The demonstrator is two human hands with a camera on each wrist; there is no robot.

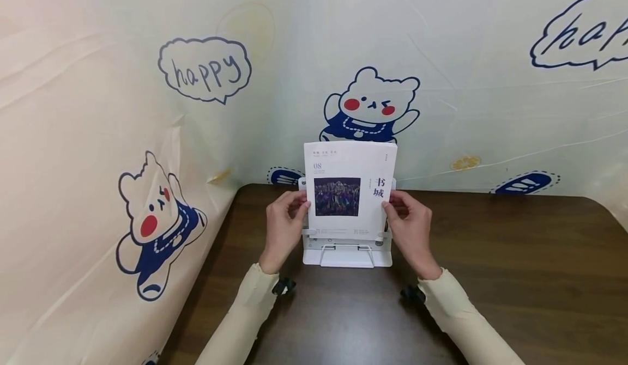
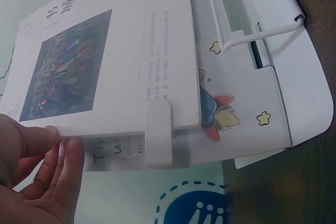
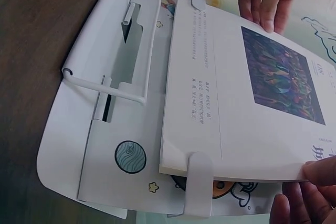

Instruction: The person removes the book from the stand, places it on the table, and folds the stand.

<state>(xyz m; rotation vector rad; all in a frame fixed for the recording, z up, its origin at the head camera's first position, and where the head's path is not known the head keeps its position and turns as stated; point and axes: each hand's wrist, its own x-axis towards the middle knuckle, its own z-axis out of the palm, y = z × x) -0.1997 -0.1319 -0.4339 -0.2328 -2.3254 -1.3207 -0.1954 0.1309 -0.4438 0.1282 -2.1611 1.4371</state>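
A white book point(image 1: 349, 190) with a dark picture on its cover leans upright on a white book stand point(image 1: 347, 257). My left hand point(image 1: 285, 223) pinches the book's left edge, thumb on the cover and fingers behind. At the opposite edge my right hand point(image 1: 411, 227) grips in the same way. White page clips on the stand, one clip point(image 2: 158, 132) in the left wrist view and another clip point(image 3: 198, 184) in the right wrist view, overlap the cover's lower part. Cartoon prints show on the stand's back plate point(image 3: 144, 182). Much of that plate is hidden by the book.
A dark wooden table point(image 1: 495, 256) bears the stand near its back edge. Behind and to the left hangs a pale cloth point(image 1: 294, 43) with bear drawings and "happy" bubbles. A white wire bracket point(image 3: 105, 88) juts out at the stand's foot.
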